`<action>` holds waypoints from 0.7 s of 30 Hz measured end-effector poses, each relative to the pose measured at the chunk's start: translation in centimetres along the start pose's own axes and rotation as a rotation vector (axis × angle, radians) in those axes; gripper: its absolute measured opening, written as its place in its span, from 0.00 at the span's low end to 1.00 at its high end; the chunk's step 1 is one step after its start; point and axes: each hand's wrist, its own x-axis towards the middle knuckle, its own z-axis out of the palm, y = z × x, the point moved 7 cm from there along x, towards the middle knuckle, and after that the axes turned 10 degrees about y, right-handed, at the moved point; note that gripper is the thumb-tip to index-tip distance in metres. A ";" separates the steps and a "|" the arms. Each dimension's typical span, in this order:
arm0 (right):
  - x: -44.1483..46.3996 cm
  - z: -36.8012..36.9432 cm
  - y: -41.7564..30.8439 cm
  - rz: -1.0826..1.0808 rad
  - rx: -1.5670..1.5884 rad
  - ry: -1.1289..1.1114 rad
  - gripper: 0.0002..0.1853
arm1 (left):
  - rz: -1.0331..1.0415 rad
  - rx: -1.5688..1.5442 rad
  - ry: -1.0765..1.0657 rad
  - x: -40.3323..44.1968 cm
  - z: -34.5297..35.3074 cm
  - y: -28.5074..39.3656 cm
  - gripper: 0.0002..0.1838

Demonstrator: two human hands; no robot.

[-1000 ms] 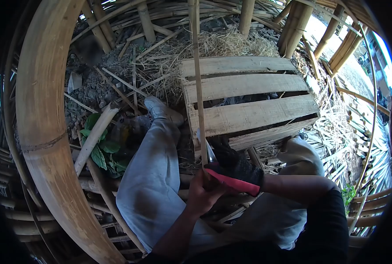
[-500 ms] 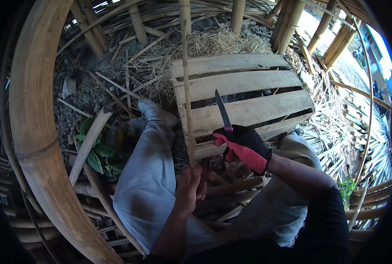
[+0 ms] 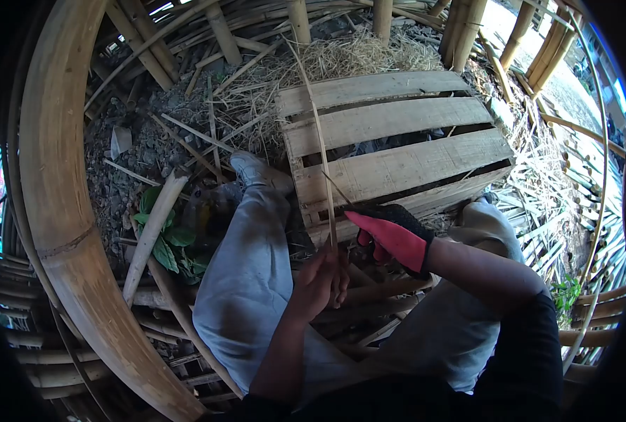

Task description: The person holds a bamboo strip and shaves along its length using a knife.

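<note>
My bare left hand [image 3: 316, 287] is closed around the lower end of a long, thin bamboo strip [image 3: 318, 126], which rises away from me and bends slightly. My right hand [image 3: 394, 238], in a black and pink-red glove, is closed on a knife whose handle is hidden in the palm. The narrow knife blade [image 3: 338, 188] looks almost edge-on and its tip reaches the strip; whether it cuts in, I cannot tell. Beyond both hands, a slatted wooden crate [image 3: 397, 165] stands on the ground, with the strip passing in front of its left side.
A thick bamboo pole [image 3: 56, 204] curves along the left. A cut bamboo piece [image 3: 152, 235] leans beside green leaves [image 3: 165, 246]. Dry straw [image 3: 355, 60] lies behind the crate, bamboo posts [image 3: 383, 21] stand at the back, and split strips [image 3: 538, 211] cover the ground at right.
The knife has turned from pointing up and away to lying across near the strip, seen edge-on. The strip's top leans further left, and my right hand is closer to my left.
</note>
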 end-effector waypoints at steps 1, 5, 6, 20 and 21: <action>0.1 0.4 0.7 0.069 0.000 -0.038 0.21 | 0.043 0.084 -0.094 -0.1 0.5 0.2 0.18; -1.0 1.3 -1.0 -0.025 0.029 -0.076 0.19 | 0.287 0.341 -0.148 -0.6 2.2 2.5 0.17; -0.8 1.2 -1.1 -0.045 0.040 -0.051 0.17 | 0.173 0.290 -0.130 -0.5 1.9 2.9 0.17; -1.0 0.1 -2.3 -0.092 0.045 0.030 0.17 | 0.370 0.943 1.022 24.6 -47.6 -4.9 0.20; -1.0 0.1 -2.2 -0.071 0.049 0.021 0.18 | 0.317 1.007 1.089 24.0 -47.0 -4.3 0.20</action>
